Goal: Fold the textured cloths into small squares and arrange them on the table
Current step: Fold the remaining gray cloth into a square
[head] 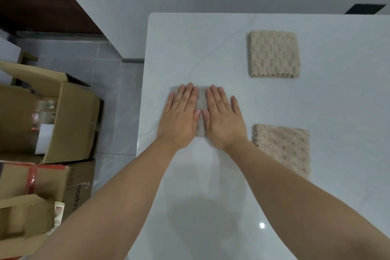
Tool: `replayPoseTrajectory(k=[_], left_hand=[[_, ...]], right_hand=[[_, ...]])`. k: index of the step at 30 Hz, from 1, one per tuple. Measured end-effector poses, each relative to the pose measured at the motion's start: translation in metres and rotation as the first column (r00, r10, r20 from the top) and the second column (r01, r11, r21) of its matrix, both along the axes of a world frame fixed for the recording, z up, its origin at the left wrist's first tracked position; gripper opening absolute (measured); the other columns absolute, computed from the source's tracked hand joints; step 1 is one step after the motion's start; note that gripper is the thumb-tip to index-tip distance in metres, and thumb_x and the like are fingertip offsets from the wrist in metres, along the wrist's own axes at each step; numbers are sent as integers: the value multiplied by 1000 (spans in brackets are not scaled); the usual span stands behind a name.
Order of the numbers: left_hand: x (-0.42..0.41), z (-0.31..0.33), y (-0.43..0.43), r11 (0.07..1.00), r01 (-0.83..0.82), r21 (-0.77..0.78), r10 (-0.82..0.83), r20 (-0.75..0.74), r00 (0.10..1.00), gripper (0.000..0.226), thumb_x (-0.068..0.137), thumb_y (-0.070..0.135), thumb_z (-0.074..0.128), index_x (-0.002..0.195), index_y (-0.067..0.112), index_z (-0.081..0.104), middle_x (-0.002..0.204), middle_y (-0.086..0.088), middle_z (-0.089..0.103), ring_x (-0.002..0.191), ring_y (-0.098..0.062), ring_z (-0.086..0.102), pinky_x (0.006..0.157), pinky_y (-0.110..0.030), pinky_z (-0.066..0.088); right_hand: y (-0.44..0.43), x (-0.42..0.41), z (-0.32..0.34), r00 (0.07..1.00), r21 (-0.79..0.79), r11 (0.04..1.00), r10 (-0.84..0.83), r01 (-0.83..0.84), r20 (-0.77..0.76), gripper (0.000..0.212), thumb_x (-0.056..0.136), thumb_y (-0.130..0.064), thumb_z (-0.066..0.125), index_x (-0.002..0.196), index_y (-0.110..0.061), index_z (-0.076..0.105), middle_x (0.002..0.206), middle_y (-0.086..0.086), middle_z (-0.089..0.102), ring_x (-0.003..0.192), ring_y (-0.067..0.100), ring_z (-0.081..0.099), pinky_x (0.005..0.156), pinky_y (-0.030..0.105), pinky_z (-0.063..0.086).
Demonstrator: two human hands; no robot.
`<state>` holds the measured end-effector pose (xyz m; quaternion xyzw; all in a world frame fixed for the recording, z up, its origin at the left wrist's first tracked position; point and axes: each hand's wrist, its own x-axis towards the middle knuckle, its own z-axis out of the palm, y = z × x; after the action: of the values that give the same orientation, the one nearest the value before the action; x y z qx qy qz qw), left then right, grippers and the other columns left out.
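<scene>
Near the left edge of the white worktop, a folded grey textured cloth lies flat under both hands. The left hand and right hand rest on it side by side, palms down, with their fingers straight and pressed onto the fabric, gripping nothing; only a narrow strip of the cloth shows between them, along with its far left corner. Two beige textured cloths sit to the right, each already folded into a square: one farther back, the other nearer the person, well apart from each other. Open cardboard boxes stand on the grey tiled floor left of the worktop.
</scene>
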<state>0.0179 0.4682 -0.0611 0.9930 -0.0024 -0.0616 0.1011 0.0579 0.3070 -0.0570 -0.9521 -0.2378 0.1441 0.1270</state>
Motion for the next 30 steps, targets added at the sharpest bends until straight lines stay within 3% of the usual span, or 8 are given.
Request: replayPoseTrajectory(k=[6,8,9,11,13,15,19,30], left_hand=[[5,18,-1,998,-43,-38,36,-168,985,62,108,43,13,163,17,2,171,3,-1,157,-14,-10,126,-50,-7],[12,32,7,1000,8,7,-7,-158,987,60,108,41,15,163,17,8,171,2,10,157,-15,4,125,-53,-5],[18,38,12,998,58,37,-54,-92,994,58,108,38,19,162,16,16,168,1,21,156,-17,17,125,-54,1],[34,46,23,981,184,53,-186,36,982,53,106,28,30,157,15,32,161,-4,38,148,-23,35,124,-52,15],[56,49,30,932,356,69,-360,54,931,53,104,18,40,157,17,34,163,-5,34,150,-26,32,124,-46,20],[75,46,30,843,529,99,-529,-32,848,56,107,18,35,161,20,21,169,-1,17,156,-23,16,126,-41,14],[93,31,28,680,727,96,-703,-197,683,57,108,34,13,162,23,-2,170,5,-6,157,-14,-4,128,-35,2],[102,14,43,599,787,151,-766,-180,617,60,105,50,-2,159,30,-18,169,9,-15,156,-10,-12,127,-41,-5]], right_hand=[[2,2,9,995,10,1000,-20,21,-93,62,108,-44,9,163,-17,-2,171,-4,-8,155,10,-16,126,48,-5],[-6,4,20,999,75,997,-9,12,-43,61,109,-44,18,163,-17,12,171,-2,5,157,15,-2,126,50,2],[-12,3,26,996,124,991,47,-56,73,58,109,-43,26,160,-16,27,168,2,21,156,20,14,125,51,13],[-21,-2,30,867,154,903,320,-401,381,42,106,-34,44,140,-13,59,147,6,55,137,27,50,108,47,38],[-26,-5,24,615,80,695,569,-714,546,30,104,-24,51,125,-10,69,132,7,66,123,28,61,100,42,45],[-20,-2,17,508,54,562,697,-825,506,38,107,-25,47,134,-6,64,142,11,61,135,29,54,112,42,40],[-16,3,6,498,-85,529,833,-844,242,65,108,-46,32,156,-2,34,165,14,27,155,27,18,125,46,18],[-24,-1,-2,501,-58,510,857,-858,124,81,104,-57,33,159,0,19,169,17,8,157,29,1,127,48,8]])
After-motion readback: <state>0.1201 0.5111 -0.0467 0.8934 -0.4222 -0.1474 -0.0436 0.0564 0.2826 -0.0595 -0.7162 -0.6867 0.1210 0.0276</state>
